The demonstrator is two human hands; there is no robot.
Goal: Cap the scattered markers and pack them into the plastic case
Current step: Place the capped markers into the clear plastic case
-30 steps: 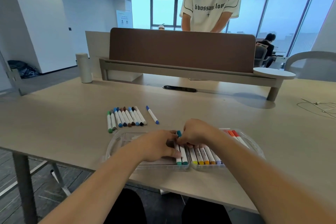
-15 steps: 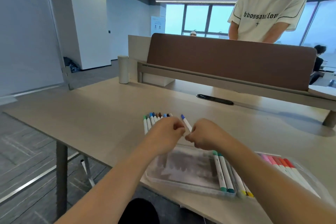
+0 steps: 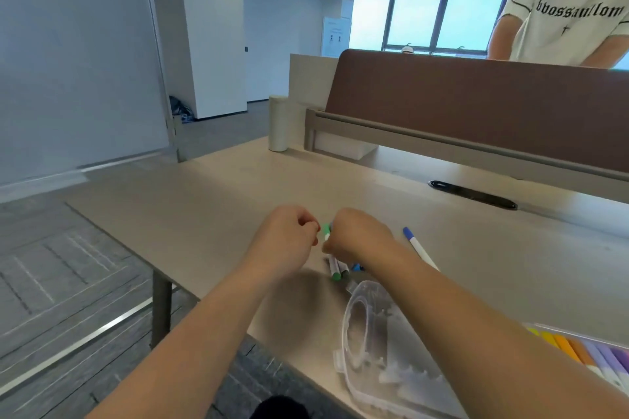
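My right hand grips a green-capped marker at the left end of the loose marker row, which lies mostly hidden under that hand. My left hand hovers just left of it with fingers curled, and a small red piece shows pinched at its fingertips. One blue-capped marker lies alone to the right. The clear plastic case sits open near the table's front edge, its left half bare. Packed markers fill its right part, partly hidden by my right forearm.
The beige table ends in a corner at the left, with floor below. A brown divider, a black cable slot and a pale cylinder stand at the back. A person in a white shirt stands behind the divider.
Both hands left the case and moved forward and left to the loose marker row. My right hand has taken hold of a green marker. The camera turned left.
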